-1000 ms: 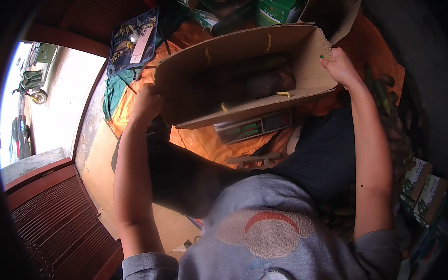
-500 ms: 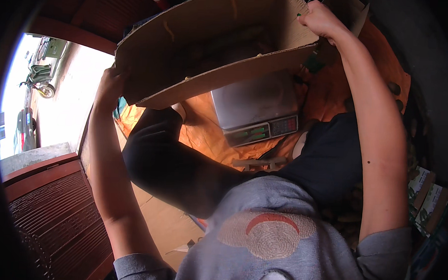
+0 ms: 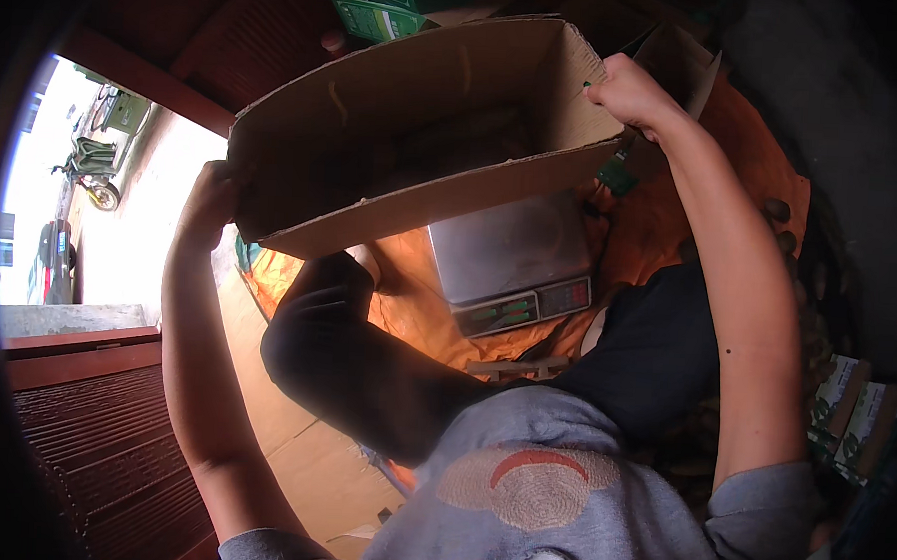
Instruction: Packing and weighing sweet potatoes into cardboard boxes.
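Observation:
An open-topped brown cardboard box point(image 3: 442, 198) is held up in front of me, with its opening toward me and its bottom in shadow. My left hand point(image 3: 212, 200) grips the box's left end, and its fingers are mostly hidden in dark shade. At the right end, my right hand point(image 3: 633, 94) is closed over the upper edge. Just below the box's near wall sits a digital weighing scale point(image 3: 510, 251) with a flat metal pan and a front panel of displays and keys. Part of the pan lies behind the box.
An orange sheet point(image 3: 409, 278) spreads under the scale, between my bent legs. Green-and-white cartons point(image 3: 380, 15) stand beyond the box, and more cartons point(image 3: 853, 413) lie at the right. Another open cardboard box point(image 3: 683, 65) is behind my right hand. Dark red slatted wood panels point(image 3: 101, 435) flank the left.
The box and both hands have shifted slightly lower and left in the view. More of the green cartons beyond the box shows. Both hands keep their hold.

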`<state>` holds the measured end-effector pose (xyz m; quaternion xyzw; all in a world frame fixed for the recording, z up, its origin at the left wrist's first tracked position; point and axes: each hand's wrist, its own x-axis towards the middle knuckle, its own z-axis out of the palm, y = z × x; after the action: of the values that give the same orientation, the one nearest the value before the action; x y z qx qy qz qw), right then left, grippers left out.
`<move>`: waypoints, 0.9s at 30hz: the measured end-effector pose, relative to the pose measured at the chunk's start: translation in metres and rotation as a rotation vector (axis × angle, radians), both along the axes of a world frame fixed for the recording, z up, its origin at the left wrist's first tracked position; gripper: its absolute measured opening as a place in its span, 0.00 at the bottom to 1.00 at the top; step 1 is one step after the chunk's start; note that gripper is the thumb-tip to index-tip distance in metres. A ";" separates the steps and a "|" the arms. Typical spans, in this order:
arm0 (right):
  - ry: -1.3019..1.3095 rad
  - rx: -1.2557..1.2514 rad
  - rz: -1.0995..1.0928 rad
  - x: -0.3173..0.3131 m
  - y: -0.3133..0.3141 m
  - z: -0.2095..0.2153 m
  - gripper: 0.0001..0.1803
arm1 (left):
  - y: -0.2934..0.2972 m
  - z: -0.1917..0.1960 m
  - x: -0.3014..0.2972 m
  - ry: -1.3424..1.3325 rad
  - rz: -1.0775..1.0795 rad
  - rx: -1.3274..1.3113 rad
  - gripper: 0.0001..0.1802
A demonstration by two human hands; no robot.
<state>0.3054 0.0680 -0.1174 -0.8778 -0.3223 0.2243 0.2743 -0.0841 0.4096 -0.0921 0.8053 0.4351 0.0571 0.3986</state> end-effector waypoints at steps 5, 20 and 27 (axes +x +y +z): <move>-0.064 0.033 0.017 0.018 -0.047 0.064 0.08 | -0.026 0.037 0.013 -0.061 -0.089 -0.038 0.14; -0.203 0.051 -0.204 0.077 -0.269 0.227 0.13 | -0.176 0.142 0.183 -0.293 -0.325 -0.344 0.22; -0.152 0.031 -0.385 0.124 -0.386 0.186 0.16 | -0.286 0.115 0.246 -0.234 -0.569 -0.413 0.17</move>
<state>0.4296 -0.3178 0.0685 -0.9333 -0.1718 0.0956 0.3006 0.1615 0.1232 0.0225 0.7847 0.1478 -0.0533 0.5996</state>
